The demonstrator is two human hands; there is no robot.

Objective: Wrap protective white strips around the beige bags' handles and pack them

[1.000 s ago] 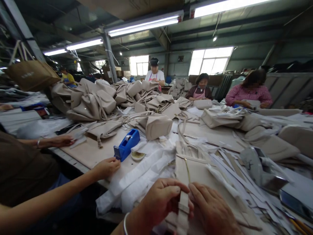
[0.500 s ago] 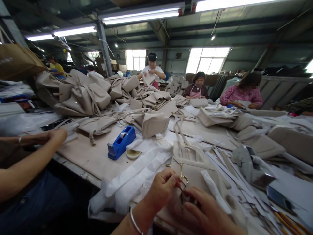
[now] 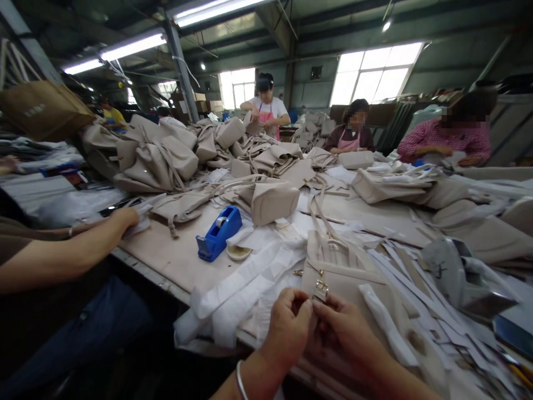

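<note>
A beige handbag [image 3: 347, 275] lies in front of me, its handles pointing away. Near its top a small gold-coloured metal clasp [image 3: 320, 289] hangs from a short chain or strap. My left hand [image 3: 289, 322] is closed in a pinch just below the clasp; what its fingertips hold is hidden. My right hand [image 3: 353, 330] pinches at the clasp's lower edge, its thumb meeting the left fingertips. A roll of white wrapping [image 3: 385, 319] lies on the bag's right side.
Left of the bag are white tissue sheets [image 3: 250, 278], a small dish [image 3: 239, 253] and a blue tape dispenser [image 3: 219, 233]. A grey dispenser [image 3: 458, 272] and paper strips [image 3: 420, 294] lie right. Bags [image 3: 158, 153] are heaped behind. A co-worker's arm [image 3: 79, 244] reaches in at left.
My hands have drawn together, and the right fingers have come up to the clasp, which now shows more upright. The view has turned slightly, so the scene sits further right.
</note>
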